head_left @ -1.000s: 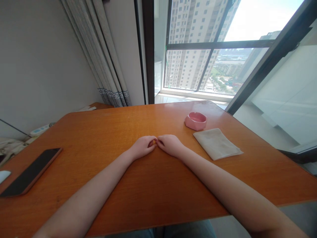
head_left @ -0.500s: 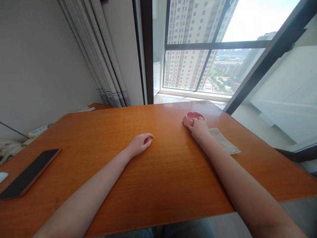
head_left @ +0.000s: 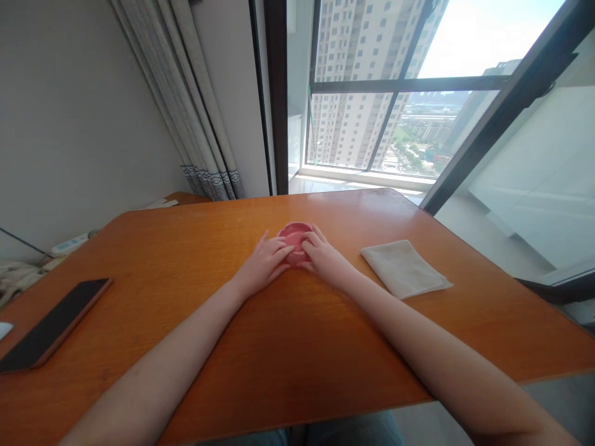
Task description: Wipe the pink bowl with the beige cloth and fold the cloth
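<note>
A small round pink dish (head_left: 294,236) with a thick, wavy rim is at the middle of the wooden table, between both hands. My left hand (head_left: 266,262) grips its left side, fingers over the near left rim. From the right, my right hand (head_left: 321,255) holds the opposite side, with some fingers reaching inside over the rim and the thumb low at the front. The fingers cover part of both sides of the dish. To the right of my right hand lies a folded beige cloth (head_left: 405,269), flat and untouched.
The wooden table (head_left: 195,248) reaches toward a large window (head_left: 362,124). A long black pad with a brown edge (head_left: 56,322) lies at the left, beside a partly visible white object (head_left: 4,329). A power strip (head_left: 69,244) sits beyond the left edge, near the curtain (head_left: 204,148).
My right hand has brought the pink dish left from beside the cloth to the table's middle, uncovering the cloth. My left hand has opened from its curl and taken hold of the dish.
</note>
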`<state>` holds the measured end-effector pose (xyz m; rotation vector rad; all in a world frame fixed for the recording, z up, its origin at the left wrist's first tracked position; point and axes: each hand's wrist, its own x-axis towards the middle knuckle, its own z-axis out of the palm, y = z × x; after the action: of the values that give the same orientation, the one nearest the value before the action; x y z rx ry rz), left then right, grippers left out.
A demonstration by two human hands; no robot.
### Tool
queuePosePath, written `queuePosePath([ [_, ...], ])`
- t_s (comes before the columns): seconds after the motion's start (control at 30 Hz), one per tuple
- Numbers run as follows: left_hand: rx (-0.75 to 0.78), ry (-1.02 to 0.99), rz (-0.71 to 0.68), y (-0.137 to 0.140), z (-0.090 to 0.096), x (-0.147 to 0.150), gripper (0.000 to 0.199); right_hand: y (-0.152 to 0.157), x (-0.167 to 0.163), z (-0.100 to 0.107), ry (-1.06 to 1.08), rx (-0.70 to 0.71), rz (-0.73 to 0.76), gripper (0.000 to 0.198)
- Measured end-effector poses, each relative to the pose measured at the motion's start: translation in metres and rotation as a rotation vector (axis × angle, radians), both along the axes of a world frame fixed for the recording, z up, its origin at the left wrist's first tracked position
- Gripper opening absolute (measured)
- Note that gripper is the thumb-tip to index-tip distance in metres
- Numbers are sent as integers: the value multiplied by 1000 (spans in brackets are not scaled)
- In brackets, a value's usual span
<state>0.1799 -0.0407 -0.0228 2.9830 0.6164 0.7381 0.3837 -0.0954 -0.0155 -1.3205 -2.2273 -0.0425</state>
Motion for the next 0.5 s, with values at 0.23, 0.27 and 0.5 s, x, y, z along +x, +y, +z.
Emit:
queuePosePath([
  [0.23, -38, 26, -88, 2, 4, 4, 21, 0, 1, -7, -35, 64, 146, 14],
  [0.27, -28, 21, -86, 1, 3, 5, 22, -1, 1, -7, -33, 65, 145, 14],
  [0.5, 1, -135, 262, 18, -1, -18, 21, -2, 25, 12, -65, 20, -153, 37],
])
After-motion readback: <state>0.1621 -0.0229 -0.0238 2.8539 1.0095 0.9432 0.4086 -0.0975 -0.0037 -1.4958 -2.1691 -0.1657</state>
